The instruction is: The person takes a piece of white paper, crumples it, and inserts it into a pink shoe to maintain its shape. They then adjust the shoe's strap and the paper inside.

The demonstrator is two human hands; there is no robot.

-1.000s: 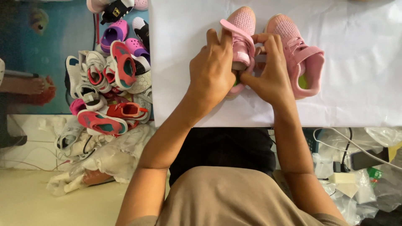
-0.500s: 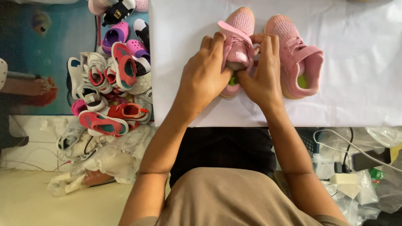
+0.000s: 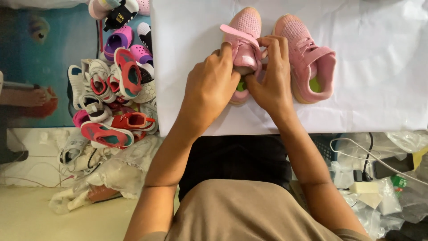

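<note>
— Pink shoes! Where are they?

— Two of them lie on the white surface (image 3: pixel 379 89). The left shoe (image 3: pixel 244 33) is the one in the hands. The right shoe (image 3: pixel 307 58) lies just beside it, toe pointing away, with a green inside.

— What is the left hand (image 3: pixel 214 87) doing?

— It is curled over the left shoe. Its fingers are closed on the shoe's side, near the strap (image 3: pixel 238 35).

— And the right hand (image 3: pixel 269 80)?

— It is closed on the left shoe too. Its fingers pinch the top, by the strap. That hand sits between the two shoes.

— Is the strap flat?

— No, it sticks up and out to the side.

— What else is near the left shoe?

— Off the surface's edge, well apart from it, is a big pile of shoes (image 3: pixel 111 89) on the floor. Red, white, purple ones. Past the right shoe, lower down, lie clear bags (image 3: pixel 401 196) and a white cable (image 3: pixel 356 149).
</note>
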